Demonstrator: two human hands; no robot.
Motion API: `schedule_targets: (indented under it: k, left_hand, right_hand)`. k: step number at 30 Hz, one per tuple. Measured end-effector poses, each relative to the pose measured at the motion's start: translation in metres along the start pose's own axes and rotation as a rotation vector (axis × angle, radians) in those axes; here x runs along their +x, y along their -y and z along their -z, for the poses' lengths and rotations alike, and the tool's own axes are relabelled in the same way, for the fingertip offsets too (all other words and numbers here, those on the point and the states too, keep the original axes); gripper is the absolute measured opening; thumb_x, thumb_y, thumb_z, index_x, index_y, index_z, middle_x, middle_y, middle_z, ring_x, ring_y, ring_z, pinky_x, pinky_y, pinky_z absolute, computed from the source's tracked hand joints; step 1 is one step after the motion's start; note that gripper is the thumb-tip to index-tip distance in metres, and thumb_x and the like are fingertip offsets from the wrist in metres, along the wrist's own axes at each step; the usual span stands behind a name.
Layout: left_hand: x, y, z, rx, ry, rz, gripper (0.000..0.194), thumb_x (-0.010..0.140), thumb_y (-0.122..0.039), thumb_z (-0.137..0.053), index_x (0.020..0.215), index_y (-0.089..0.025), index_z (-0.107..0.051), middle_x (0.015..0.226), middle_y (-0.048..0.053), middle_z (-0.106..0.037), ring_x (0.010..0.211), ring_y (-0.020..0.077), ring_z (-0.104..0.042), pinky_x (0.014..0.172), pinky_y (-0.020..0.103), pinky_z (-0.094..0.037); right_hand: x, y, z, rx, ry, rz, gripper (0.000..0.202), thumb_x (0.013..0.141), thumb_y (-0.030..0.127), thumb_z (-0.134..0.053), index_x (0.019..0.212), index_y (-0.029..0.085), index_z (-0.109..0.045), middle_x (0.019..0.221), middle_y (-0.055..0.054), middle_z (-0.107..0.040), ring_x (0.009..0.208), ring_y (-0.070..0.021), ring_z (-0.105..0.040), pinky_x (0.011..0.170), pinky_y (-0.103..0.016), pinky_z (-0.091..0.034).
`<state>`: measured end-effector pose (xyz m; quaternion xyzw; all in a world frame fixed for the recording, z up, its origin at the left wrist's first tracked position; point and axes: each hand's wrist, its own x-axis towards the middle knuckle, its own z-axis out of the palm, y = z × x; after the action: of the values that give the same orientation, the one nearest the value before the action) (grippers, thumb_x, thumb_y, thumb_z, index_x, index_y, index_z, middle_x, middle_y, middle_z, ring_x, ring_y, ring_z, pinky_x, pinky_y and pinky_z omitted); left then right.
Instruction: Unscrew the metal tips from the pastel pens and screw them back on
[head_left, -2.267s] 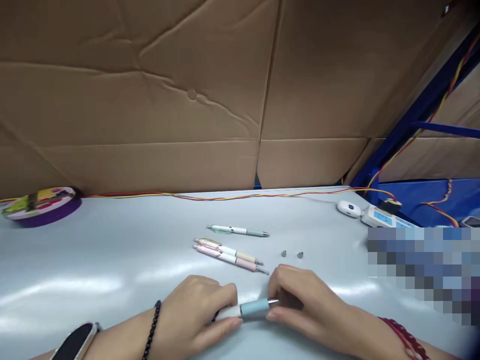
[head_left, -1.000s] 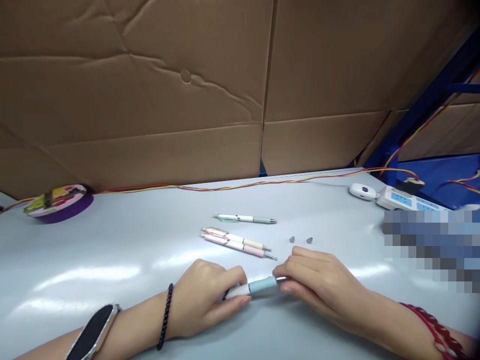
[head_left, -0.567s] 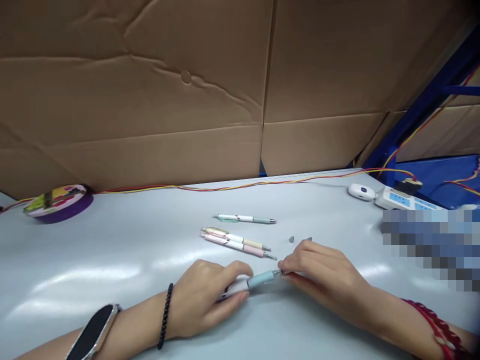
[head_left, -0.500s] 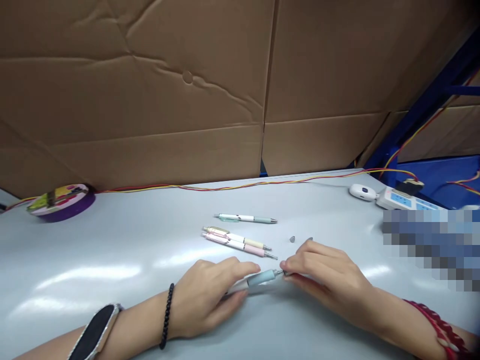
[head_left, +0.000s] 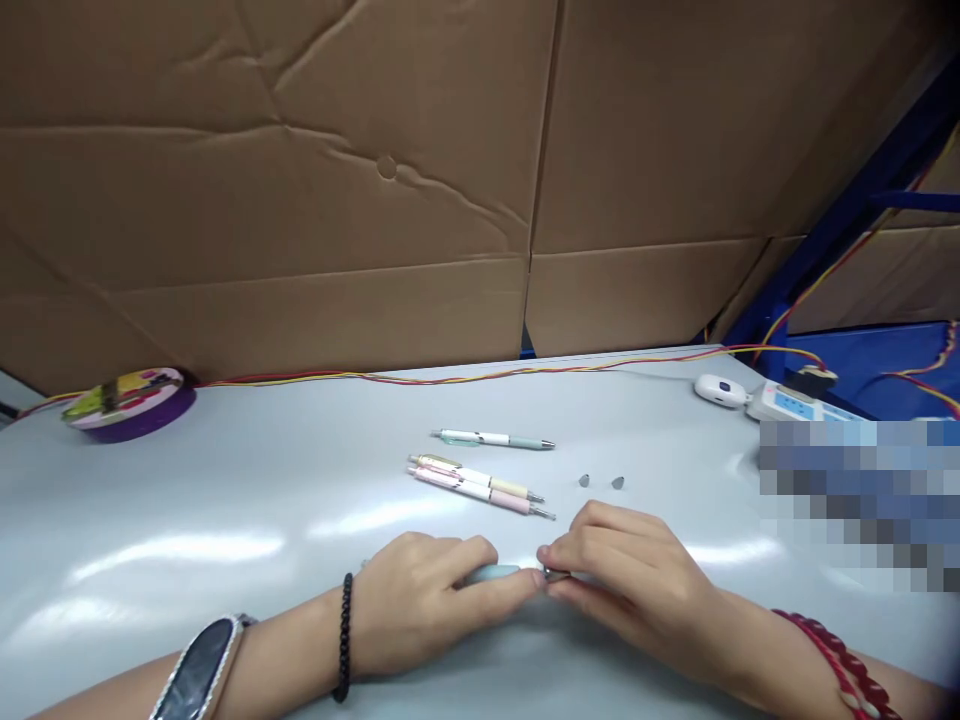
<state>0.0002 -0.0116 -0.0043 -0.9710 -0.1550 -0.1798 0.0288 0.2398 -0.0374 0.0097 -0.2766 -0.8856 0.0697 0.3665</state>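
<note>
My left hand [head_left: 435,590] is closed around a pen with a light blue grip [head_left: 491,573]; most of its barrel is hidden under the fingers. Between the fingertips of my right hand [head_left: 637,565] is a small metal pen tip [head_left: 553,574], right beside my left thumb. Whether this tip touches the pen I cannot tell. Beyond the hands lie a pink-and-white pen [head_left: 480,491] and a yellow-and-white pen [head_left: 480,478], side by side with thin metal ends bare. Farther back is a green-and-white pen [head_left: 493,439]. Two small grey cone-shaped pen tips [head_left: 584,481] stand to the right of the pens.
A round purple tin [head_left: 131,408] with a fruit-patterned top sits at the back left. Red and yellow wires [head_left: 450,379] run along the table's rear edge to a white power strip [head_left: 787,402] with a white plug-in device [head_left: 721,390]. Cardboard [head_left: 300,200] rises behind.
The right hand has shifted slightly left and toward me, and the left thumb now reaches the metal tip. Both loose cones now show fully. The camera view has shifted a little.
</note>
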Motion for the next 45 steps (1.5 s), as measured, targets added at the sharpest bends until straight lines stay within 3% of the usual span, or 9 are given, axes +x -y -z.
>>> schedule_targets:
  k: [16, 21, 27, 30, 33, 37, 39, 42, 45]
  left_hand:
    - [-0.001, -0.002, 0.001, -0.091, 0.024, 0.062, 0.034, 0.098, -0.012, -0.021, 0.128, -0.021, -0.034, 0.077, 0.001, -0.059, 0.049, 0.016, -0.053, 0.045, 0.025, -0.039]
    - [-0.002, -0.001, 0.002, -0.123, 0.045, 0.086, 0.033, 0.095, -0.009, -0.025, 0.124, -0.022, -0.036, 0.079, 0.001, -0.06, 0.05, 0.0157, -0.053, 0.047, 0.024, -0.04]
    - [0.001, 0.001, 0.004, -0.129, 0.044, 0.118, 0.035, 0.093, -0.007, -0.026, 0.123, -0.022, -0.036, 0.081, 0.0, -0.061, 0.053, 0.0156, -0.056, 0.046, 0.024, -0.04]
    - [0.002, 0.001, 0.005, -0.137, 0.046, 0.128, 0.034, 0.093, -0.006, -0.026, 0.122, -0.022, -0.036, 0.081, 0.0, -0.061, 0.054, 0.0154, -0.057, 0.046, 0.023, -0.04]
    - [0.001, 0.001, 0.004, -0.129, 0.05, 0.138, 0.034, 0.093, -0.006, -0.026, 0.122, -0.022, -0.036, 0.08, 0.0, -0.061, 0.054, 0.0152, -0.057, 0.047, 0.023, -0.04]
    - [0.0, 0.0, 0.002, -0.097, 0.031, 0.143, 0.033, 0.095, -0.008, -0.024, 0.122, -0.023, -0.036, 0.08, -0.001, -0.06, 0.052, 0.0151, -0.055, 0.045, 0.023, -0.038]
    - [0.0, 0.0, 0.001, -0.096, 0.034, 0.14, 0.031, 0.096, -0.01, -0.025, 0.122, -0.023, -0.036, 0.079, -0.001, -0.06, 0.052, 0.0151, -0.055, 0.045, 0.023, -0.038]
    - [0.001, 0.001, 0.001, -0.095, 0.035, 0.137, 0.029, 0.097, -0.011, -0.025, 0.121, -0.022, -0.037, 0.079, -0.001, -0.06, 0.052, 0.015, -0.056, 0.045, 0.023, -0.039]
    - [0.002, 0.002, 0.002, -0.089, 0.044, 0.138, 0.03, 0.097, -0.01, -0.024, 0.12, -0.023, -0.038, 0.079, -0.001, -0.06, 0.053, 0.0154, -0.057, 0.045, 0.024, -0.04]
  right_hand:
    - [-0.002, 0.0, 0.003, -0.097, 0.003, 0.01, 0.017, 0.096, 0.019, -0.047, 0.092, 0.014, -0.063, 0.064, -0.002, -0.063, 0.057, -0.0134, -0.053, 0.051, -0.023, -0.042]
    - [-0.004, -0.009, 0.016, -0.174, -0.008, -0.059, 0.018, 0.096, 0.021, -0.046, 0.091, 0.014, -0.062, 0.067, -0.003, -0.063, 0.059, -0.0141, -0.054, 0.053, -0.024, -0.042]
    - [-0.006, -0.02, 0.027, -0.624, 0.306, -0.162, 0.048, 0.1, 0.033, -0.033, 0.059, 0.02, -0.054, 0.049, -0.001, -0.054, 0.046, -0.0168, -0.051, 0.043, -0.029, -0.028]
    - [-0.008, -0.022, 0.019, -0.712, 0.419, -0.212, 0.039, 0.095, 0.032, -0.047, 0.058, 0.021, -0.057, 0.049, -0.002, -0.058, 0.046, -0.0174, -0.055, 0.043, -0.029, -0.027]
    - [-0.01, -0.025, 0.014, -0.731, 0.454, -0.261, 0.03, 0.088, 0.036, -0.059, 0.062, 0.02, -0.06, 0.052, -0.003, -0.062, 0.047, -0.0181, -0.058, 0.043, -0.029, -0.028]
    - [-0.01, -0.024, 0.022, -0.711, 0.379, -0.265, 0.044, 0.093, 0.049, -0.044, 0.061, 0.02, -0.056, 0.052, -0.003, -0.058, 0.042, -0.0173, -0.054, 0.041, -0.028, -0.027]
    - [-0.007, -0.02, 0.027, -0.621, 0.295, -0.189, 0.046, 0.097, 0.046, -0.035, 0.067, 0.019, -0.056, 0.056, -0.003, -0.058, 0.047, -0.0176, -0.054, 0.043, -0.028, -0.03]
    - [-0.002, -0.01, 0.025, -0.345, 0.192, -0.085, 0.029, 0.098, 0.036, -0.041, 0.088, 0.016, -0.059, 0.072, -0.005, -0.064, 0.063, -0.0179, -0.057, 0.051, -0.027, -0.041]
    - [0.0, -0.001, 0.012, -0.063, 0.129, -0.148, 0.016, 0.096, 0.027, -0.047, 0.099, 0.018, -0.06, 0.079, -0.004, -0.066, 0.071, -0.0157, -0.06, 0.062, -0.025, -0.047]
